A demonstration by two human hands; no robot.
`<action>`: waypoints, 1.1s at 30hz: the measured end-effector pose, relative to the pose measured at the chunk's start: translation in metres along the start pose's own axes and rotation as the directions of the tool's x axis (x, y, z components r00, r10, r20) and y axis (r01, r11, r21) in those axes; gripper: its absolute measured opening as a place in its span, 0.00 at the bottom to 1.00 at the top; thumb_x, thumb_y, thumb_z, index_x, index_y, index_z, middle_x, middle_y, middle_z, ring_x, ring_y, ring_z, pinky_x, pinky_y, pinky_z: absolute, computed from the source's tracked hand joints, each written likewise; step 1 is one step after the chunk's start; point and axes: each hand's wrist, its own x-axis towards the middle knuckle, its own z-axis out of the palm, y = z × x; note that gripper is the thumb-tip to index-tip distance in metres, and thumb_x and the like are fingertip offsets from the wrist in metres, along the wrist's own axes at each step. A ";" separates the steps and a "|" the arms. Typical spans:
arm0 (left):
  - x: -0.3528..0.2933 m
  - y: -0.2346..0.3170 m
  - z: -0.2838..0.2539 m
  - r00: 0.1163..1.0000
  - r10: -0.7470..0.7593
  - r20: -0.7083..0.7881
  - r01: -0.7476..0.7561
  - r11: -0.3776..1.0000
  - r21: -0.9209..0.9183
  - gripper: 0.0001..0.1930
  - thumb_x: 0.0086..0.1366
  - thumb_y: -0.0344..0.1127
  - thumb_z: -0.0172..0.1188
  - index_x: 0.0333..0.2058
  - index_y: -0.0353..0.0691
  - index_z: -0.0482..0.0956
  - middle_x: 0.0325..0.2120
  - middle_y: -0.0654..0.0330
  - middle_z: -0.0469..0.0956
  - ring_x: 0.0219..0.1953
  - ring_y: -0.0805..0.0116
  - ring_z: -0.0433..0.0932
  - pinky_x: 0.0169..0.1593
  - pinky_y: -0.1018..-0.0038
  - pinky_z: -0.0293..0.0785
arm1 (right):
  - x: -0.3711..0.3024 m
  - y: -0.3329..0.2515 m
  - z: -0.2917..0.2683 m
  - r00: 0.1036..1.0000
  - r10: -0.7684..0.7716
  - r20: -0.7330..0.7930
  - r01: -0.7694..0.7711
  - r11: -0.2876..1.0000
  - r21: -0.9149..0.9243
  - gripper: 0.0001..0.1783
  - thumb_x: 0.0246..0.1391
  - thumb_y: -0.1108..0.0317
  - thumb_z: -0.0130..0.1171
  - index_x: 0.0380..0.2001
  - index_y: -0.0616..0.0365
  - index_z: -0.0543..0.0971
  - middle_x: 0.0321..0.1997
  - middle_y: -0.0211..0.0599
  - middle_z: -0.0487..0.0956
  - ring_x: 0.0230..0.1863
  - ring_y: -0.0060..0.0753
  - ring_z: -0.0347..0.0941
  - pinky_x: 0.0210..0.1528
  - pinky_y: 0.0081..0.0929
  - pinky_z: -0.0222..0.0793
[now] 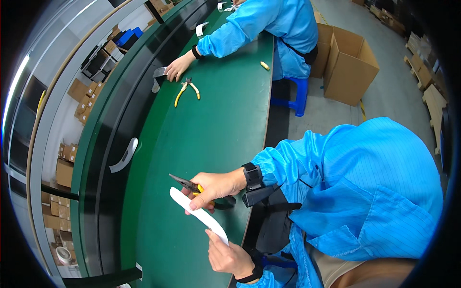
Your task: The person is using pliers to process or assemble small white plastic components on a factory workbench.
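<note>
A curved white strip (204, 218) is held above a green table (216, 125), its lower end pinched between the thumb and fingers of a worker's left hand (229, 258). The right hand (216, 188) grips yellow-handled pliers (184, 183), its thumb pressed on the strip. Another white strip (126, 157) lies near the table's far edge. Farther along, a co-worker in blue (293, 29) reaches past second pliers (185, 85); behind stands an open cardboard box (346, 77).

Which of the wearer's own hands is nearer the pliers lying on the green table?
Right. The right hand, holding other pliers, is below the loose pliers in the picture; the left hand, at the lower end of the white strip, is farther below.
</note>
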 end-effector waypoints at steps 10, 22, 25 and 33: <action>0.019 0.007 -0.011 0.987 0.161 0.012 -0.161 0.985 0.058 0.16 0.60 0.24 0.58 0.47 0.36 0.78 0.31 0.56 0.79 0.29 0.57 0.78 0.30 0.69 0.72 | 0.002 0.009 -0.011 0.999 0.032 0.030 -0.036 0.989 0.146 0.20 0.51 0.59 0.64 0.41 0.62 0.75 0.39 0.37 0.82 0.26 0.19 0.73 0.26 0.19 0.70; 0.046 0.005 -0.043 0.946 0.306 0.102 -0.312 0.949 0.039 0.12 0.61 0.25 0.54 0.44 0.35 0.79 0.41 0.53 0.78 0.39 0.55 0.78 0.41 0.65 0.75 | 0.002 0.012 -0.017 0.998 0.031 0.049 -0.044 0.951 0.306 0.23 0.52 0.64 0.60 0.49 0.62 0.70 0.46 0.44 0.80 0.28 0.22 0.75 0.26 0.17 0.70; 0.047 -0.001 -0.044 0.933 0.342 0.109 -0.345 0.938 0.018 0.13 0.61 0.26 0.53 0.44 0.35 0.79 0.41 0.53 0.78 0.38 0.55 0.78 0.41 0.65 0.75 | 0.002 0.014 -0.019 0.997 0.047 0.062 -0.064 0.950 0.304 0.25 0.51 0.61 0.62 0.50 0.60 0.70 0.47 0.42 0.80 0.31 0.20 0.74 0.27 0.17 0.69; 0.044 -0.003 -0.037 0.941 0.274 0.199 -0.268 0.962 -0.056 0.17 0.59 0.25 0.54 0.48 0.33 0.76 0.36 0.49 0.79 0.33 0.52 0.79 0.38 0.63 0.75 | 0.003 0.017 -0.019 0.998 0.061 0.014 -0.062 0.973 0.221 0.24 0.52 0.56 0.65 0.45 0.61 0.73 0.43 0.39 0.80 0.30 0.20 0.74 0.27 0.18 0.68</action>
